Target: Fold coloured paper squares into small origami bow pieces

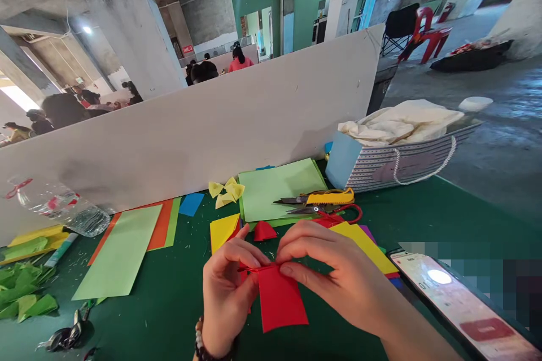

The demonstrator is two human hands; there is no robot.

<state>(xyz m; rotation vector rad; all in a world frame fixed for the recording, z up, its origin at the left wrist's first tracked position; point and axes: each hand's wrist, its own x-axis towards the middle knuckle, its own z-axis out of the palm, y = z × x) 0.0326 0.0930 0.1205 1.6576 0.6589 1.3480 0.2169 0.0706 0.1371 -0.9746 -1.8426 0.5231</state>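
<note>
We see the left hand [226,293] and the right hand [334,271] close together above a green counter [169,321]. Between them is a rectangular piece of red paper [282,302], and its lower part lies on the counter. The fingers [296,242] of both hands are bent and nearly closed, and they pinch the narrow gathered top of this paper from two sides. A dark beaded bracelet [207,344] is around the left wrist.

Just above the hands lies a small red paper triangle [265,231], beside a yellow paper sheet [224,231]. Farther up we find a pale green paper sheet [275,189], a small yellow paper bow [226,192], a pair of scissors with a yellow handle [330,197], and a pair of scissors with red loop handles [347,214]. To the right, a smartphone [461,304] lies with its screen lit. On the left are green paper leaves [23,293] and a clear plastic bottle [59,206] on its side. Behind the counter stands a white partition board [190,135], and a striped basket with pale cloth [393,163] is at its right end.
</note>
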